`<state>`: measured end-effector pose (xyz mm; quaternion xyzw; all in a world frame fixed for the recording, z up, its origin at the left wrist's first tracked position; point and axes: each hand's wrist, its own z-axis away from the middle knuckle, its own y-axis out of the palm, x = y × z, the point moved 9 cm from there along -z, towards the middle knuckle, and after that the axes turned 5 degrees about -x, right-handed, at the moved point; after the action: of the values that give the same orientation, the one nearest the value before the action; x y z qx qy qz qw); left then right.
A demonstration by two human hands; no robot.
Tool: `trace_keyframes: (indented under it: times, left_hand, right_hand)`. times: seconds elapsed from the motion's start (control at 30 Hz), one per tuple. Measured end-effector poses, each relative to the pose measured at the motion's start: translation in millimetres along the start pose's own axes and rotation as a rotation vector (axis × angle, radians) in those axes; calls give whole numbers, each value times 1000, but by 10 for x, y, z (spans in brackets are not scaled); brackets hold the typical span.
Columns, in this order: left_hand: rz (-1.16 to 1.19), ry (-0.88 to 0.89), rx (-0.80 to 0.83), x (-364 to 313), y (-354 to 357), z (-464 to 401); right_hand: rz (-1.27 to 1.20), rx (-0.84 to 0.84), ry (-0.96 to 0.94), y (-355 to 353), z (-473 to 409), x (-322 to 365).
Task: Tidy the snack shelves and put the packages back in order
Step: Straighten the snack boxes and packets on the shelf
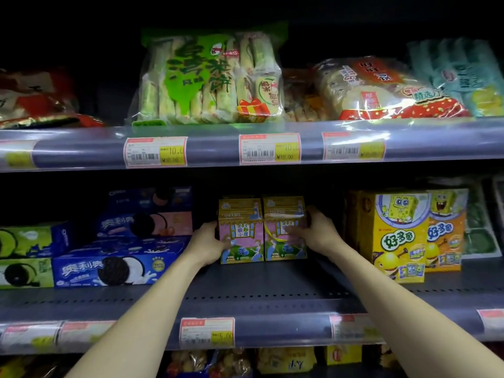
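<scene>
Blurred price labels; bottom-shelf packets cut off by the frame edge.

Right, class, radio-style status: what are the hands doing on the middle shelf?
Left hand and right hand clamp the two house-shaped boxes between them. Boxes upright, side by side, set back on shelf. Nothing blocking in front.

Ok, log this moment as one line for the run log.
step: straightening | left hand: on left house box | right hand: on right house box | boxes: upright, side by side, middle shelf
</scene>
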<state>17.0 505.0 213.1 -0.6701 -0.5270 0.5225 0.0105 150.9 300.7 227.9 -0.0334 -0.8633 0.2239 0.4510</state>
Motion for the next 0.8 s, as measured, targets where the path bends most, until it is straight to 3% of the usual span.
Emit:
trace_keyframes:
  times: [0.37, 0.8]
  left_hand:
    - [-6, 25, 84, 17, 99, -96]
    - [-23, 14, 45, 83, 142, -110]
  right_hand:
    - [-3, -8, 5, 39, -57, -84]
    - [-25, -14, 18, 73, -42, -99]
